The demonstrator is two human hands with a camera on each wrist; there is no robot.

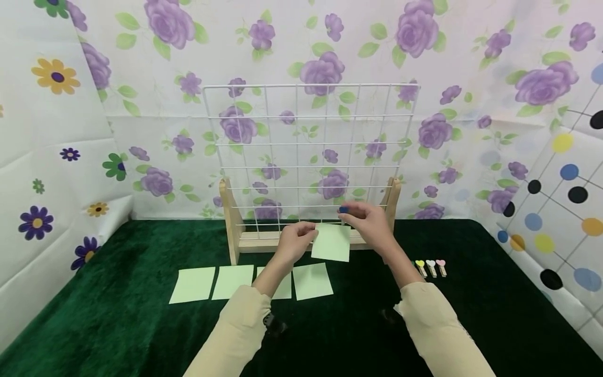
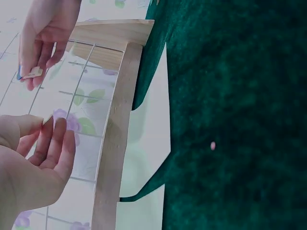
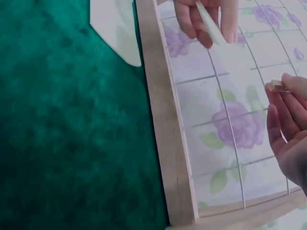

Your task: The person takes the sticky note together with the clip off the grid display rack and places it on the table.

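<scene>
In the head view my left hand (image 1: 293,243) pinches a pale green paper square (image 1: 331,244) by its upper left corner, in front of the lower part of a white wire grid (image 1: 297,167). My right hand (image 1: 373,226), just to the right of the paper, pinches a small wooden clothespin (image 3: 277,86) with a blue top between thumb and fingers. The clothespin is close to the paper's upper right corner. In the right wrist view, the paper appears nearly edge-on from the left hand's fingers.
The grid stands in a wooden base (image 1: 264,243) on a dark green cloth (image 1: 118,314). Several pale green squares (image 1: 192,285) lie in a row before it, one partly behind the left forearm. Clothespins with heart tops (image 1: 431,268) lie beside the right forearm. Flowered sheets hang behind.
</scene>
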